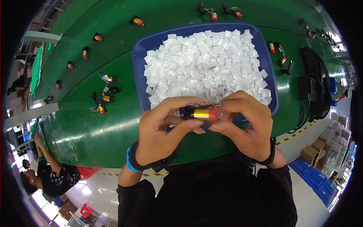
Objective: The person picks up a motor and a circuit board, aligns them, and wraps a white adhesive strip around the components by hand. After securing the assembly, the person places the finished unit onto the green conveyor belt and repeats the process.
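Head view: the left hand (157,126) is gripping a gold-red cylinder (202,114) by the blue tray (137,75); the right hand (249,126), grip unclear, is meeting its red end. Similar cylinders (85,52) are dotting the table (113,140), finished or not, I can't tell.

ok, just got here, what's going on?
A person at a green table has a gold-and-red cylinder with thin wires in the left grip. The right grip is at its red end; whether it's clamped there, I can't tell. Both are by the near side of a blue tray full of white squares. Similar cylinders lie around the table.
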### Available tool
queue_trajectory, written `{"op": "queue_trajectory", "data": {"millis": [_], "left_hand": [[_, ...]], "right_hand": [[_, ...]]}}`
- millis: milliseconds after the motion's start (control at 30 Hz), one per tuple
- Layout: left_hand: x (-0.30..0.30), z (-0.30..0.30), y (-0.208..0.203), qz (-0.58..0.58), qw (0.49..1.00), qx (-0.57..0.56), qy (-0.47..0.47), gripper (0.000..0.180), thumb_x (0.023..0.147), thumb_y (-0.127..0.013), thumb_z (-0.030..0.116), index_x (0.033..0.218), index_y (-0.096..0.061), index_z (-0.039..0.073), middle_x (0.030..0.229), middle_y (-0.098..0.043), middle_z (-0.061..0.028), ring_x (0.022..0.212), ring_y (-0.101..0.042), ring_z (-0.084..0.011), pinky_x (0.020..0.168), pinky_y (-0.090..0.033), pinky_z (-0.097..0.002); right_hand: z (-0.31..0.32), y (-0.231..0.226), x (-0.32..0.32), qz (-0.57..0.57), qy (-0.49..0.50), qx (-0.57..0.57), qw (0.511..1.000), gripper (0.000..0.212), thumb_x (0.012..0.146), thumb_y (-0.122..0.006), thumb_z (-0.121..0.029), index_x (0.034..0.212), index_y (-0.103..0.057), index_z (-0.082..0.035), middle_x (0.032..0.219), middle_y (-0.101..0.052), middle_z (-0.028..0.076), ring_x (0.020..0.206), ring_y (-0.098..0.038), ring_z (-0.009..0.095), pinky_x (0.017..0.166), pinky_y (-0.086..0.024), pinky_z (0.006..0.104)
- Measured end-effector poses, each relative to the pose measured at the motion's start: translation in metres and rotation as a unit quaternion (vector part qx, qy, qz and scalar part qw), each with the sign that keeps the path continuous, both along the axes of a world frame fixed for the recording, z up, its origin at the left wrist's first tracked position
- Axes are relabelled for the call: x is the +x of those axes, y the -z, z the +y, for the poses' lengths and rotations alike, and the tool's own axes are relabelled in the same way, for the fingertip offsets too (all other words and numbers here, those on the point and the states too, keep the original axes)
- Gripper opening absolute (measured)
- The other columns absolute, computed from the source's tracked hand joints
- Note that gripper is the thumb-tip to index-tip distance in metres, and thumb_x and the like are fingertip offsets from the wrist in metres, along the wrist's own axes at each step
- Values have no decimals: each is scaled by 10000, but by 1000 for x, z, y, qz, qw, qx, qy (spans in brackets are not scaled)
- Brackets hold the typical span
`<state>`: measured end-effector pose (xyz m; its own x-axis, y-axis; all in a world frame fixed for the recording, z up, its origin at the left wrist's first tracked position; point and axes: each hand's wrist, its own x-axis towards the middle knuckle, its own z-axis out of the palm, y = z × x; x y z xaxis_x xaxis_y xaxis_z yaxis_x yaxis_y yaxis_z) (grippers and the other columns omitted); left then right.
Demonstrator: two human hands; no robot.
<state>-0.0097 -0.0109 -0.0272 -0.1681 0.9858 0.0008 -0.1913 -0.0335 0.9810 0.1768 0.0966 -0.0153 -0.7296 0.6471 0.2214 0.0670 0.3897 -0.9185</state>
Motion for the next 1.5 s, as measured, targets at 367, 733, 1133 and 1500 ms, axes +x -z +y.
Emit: {"op": "queue_trajectory", "data": {"millis": [367,733,1133,1500], "left_hand": [[1,4,-1,287,953,90,-44,405,784,-776,-16,1172,-661,6,1119,-710,-130,900,-678,-194,668,-552,-259],[5,5,-6,437,884,150,-66,456,717,-816,-16,1149,-675,21,1128,-710,-137,898,-684,-250,748,-540,-290],[-2,5,-7,425,888,169,-45,380,774,-761,-26,1140,-663,5,1079,-714,-140,822,-669,-226,691,-556,-289],[-29,9,-25,-156,973,-169,9,267,984,-592,200,1160,-573,-1,955,-659,-129,519,-495,-73,427,-401,-192]], "right_hand": [[-6,0,-7,45,-8,-166,985,147,867,-702,29,1007,-668,58,930,-633,113,661,-643,115,576,-492,207],[-9,12,-4,53,-13,-181,982,157,920,-646,-13,1047,-703,59,864,-629,115,640,-635,130,550,-472,220],[-8,11,-7,34,-27,-160,986,115,907,-683,-68,962,-732,21,763,-647,94,620,-628,133,553,-471,233],[0,-29,12,-73,12,212,974,277,722,-862,-177,772,-620,-51,751,-649,65,571,-622,172,511,-454,266]]}}
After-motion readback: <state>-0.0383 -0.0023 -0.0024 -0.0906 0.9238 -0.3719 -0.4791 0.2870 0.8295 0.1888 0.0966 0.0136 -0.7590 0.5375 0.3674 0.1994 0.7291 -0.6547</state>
